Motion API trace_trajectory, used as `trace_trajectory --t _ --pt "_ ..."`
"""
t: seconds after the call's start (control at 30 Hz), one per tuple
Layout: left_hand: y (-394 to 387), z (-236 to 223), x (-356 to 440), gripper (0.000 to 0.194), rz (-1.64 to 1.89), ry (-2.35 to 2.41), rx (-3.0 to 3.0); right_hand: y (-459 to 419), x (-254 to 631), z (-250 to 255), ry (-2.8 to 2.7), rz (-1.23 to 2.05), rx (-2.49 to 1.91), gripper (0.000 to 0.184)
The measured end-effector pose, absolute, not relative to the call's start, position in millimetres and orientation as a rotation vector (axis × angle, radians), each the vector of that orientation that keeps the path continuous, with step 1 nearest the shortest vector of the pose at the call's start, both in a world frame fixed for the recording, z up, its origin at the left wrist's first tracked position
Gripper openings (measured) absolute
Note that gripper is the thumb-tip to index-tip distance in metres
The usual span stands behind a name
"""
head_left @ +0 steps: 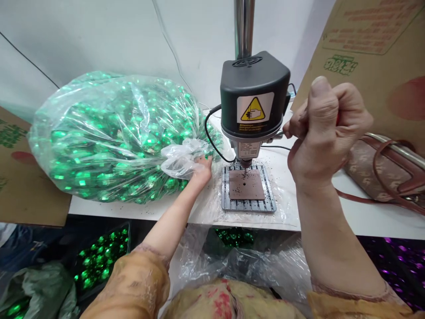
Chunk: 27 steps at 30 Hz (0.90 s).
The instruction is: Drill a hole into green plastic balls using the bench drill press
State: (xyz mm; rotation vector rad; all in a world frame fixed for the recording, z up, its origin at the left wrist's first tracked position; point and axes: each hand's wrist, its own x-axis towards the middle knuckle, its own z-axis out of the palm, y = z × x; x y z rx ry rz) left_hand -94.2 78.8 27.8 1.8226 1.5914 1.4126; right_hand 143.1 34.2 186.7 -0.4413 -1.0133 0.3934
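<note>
My left hand is at the gathered mouth of a big clear plastic bag packed with shiny green faceted beads. Its fingers are curled and partly hidden, with a bit of green bead showing at their tips. My right hand is closed around the feed handle of a small bench drill press; a little red shows between the fingers. Below the chuck, the drill bit points down at a brown square block with a dark hole. That block lies on the slotted metal base.
Dark shavings are scattered around the base on the white table. Cardboard boxes stand at right and left. A patterned handbag lies at right. Green beads and purple beads sit below table level. Clear plastic sheeting hangs in front.
</note>
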Motion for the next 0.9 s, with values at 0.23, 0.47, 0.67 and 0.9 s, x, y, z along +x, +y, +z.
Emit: trace_trajectory --t 0.23,0.47,0.67,0.9 --pt "33.4 51.3 -69.4 0.044 1.441 1.417 1.442 35.7 144.4 184.8 -1.024 0.379 -0.445 0.038" --pt "-4.8 40.7 -33.6 0.046 1.289 0.966 0.856 36.6 145.1 183.7 -1.039 0.373 -0.451 0.039" --pt "12.1 15.2 -29.0 0.052 1.368 1.101 0.963 39.9 146.9 179.7 -1.100 0.321 -0.563 0.044" --pt "23.4 4.8 -28.2 0.053 1.368 1.072 0.967 41.2 147.7 178.6 -1.108 0.334 -0.569 0.046"
